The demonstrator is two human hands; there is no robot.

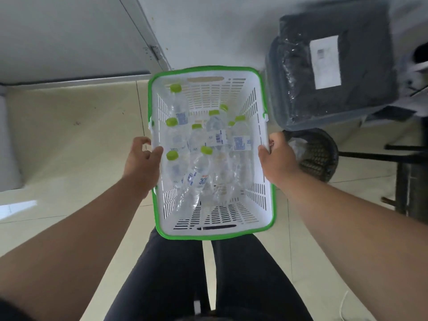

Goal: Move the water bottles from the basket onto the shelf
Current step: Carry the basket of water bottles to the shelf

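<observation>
While the person stood over the pale tiled floor [69, 144], they had the white basket with the green rim [264, 93] held out in front of their legs, so this looked like the carrying step, nothing unloaded yet. The left hand [143, 158] gripped the basket's left edge, thumb hooked over the rim. The right hand [278, 154] gripped the right edge the same way. Inside lay a jumble of clear water bottles [199, 172] with lime-green caps, roughly nine, mostly tipped over and overlapping toward the middle and left side. I couldn't spot any shelf from there, so my guess was the next move meant getting the basket over to one and setting it down to free a hand. A black wastebasket [319, 156] sat just beside the right hand, with a dark plastic-wrapped package [301, 89] behind it.
</observation>
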